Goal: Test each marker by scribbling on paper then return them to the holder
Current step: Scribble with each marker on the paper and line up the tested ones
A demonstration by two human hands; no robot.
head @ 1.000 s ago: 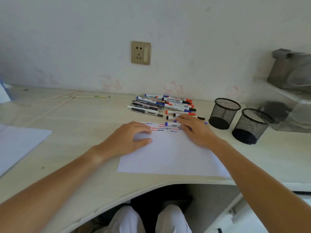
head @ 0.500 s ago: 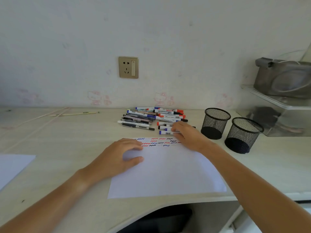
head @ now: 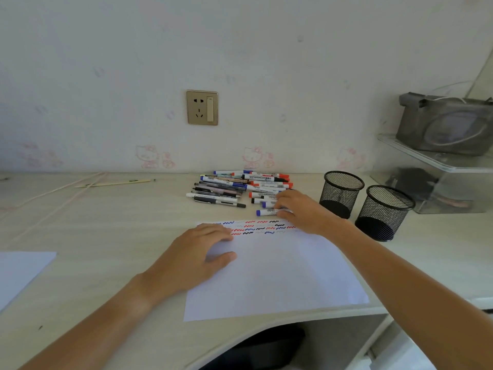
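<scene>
Two holders: mesh holders (head: 342, 193) and (head: 384, 212) stand right of the paper, no markers visible inside.
Paper (head: 280, 271): scribble rows along far edge; left hand (head: 197, 256) presses it, fingers flat.
Marker pile (head: 240, 186): beyond the paper.
Change: right hand (head: 301, 212) has shifted to the nearest blue-capped marker (head: 266, 212); fingers curl onto it, grip unconfirmed; pickup likely next.

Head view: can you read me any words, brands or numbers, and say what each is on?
No text reads clearly.
Marker pile: printed labels on the white barrels, too small and blurred to read.
Blue-capped marker under the right hand: barcode-like print, illegible.
Paper: only red, blue and black squiggles, no words.
Wall socket: no lettering visible.
</scene>
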